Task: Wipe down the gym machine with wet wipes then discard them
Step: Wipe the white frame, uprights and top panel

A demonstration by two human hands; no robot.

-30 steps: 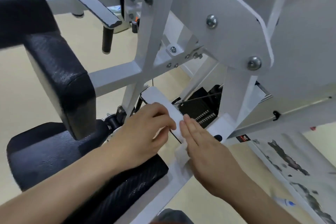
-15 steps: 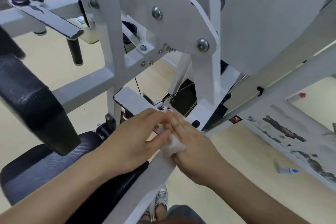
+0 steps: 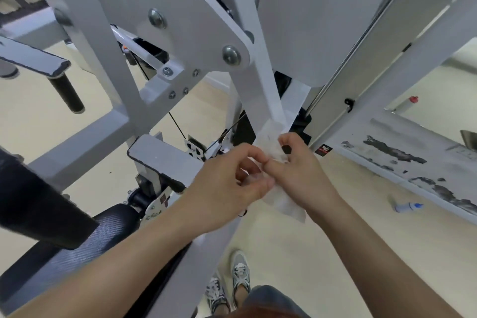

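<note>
Head view. Left hand (image 3: 227, 188) and right hand (image 3: 302, 175) meet at centre, fingers of both curled and pinching one wet wipe (image 3: 286, 205). The wipe's far end lies against a slanted white bar of the gym machine (image 3: 180, 20); its near end hangs below the right hand. Black seat pad (image 3: 77, 248) near left. Small bottle (image 3: 406, 206) lies on the floor, right.

Blue-capped bottle (image 3: 407, 207) on beige floor (image 3: 335, 235); red-capped tube (image 3: 407, 103) well apart

2 hands (image 3: 227, 186) (image 3: 302, 175), 1 wet wipe (image 3: 284, 204), 1 gym machine (image 3: 196, 20), 2 shoes (image 3: 241, 273) (image 3: 216, 292), 1 blue-capped bottle (image 3: 406, 207).
</note>
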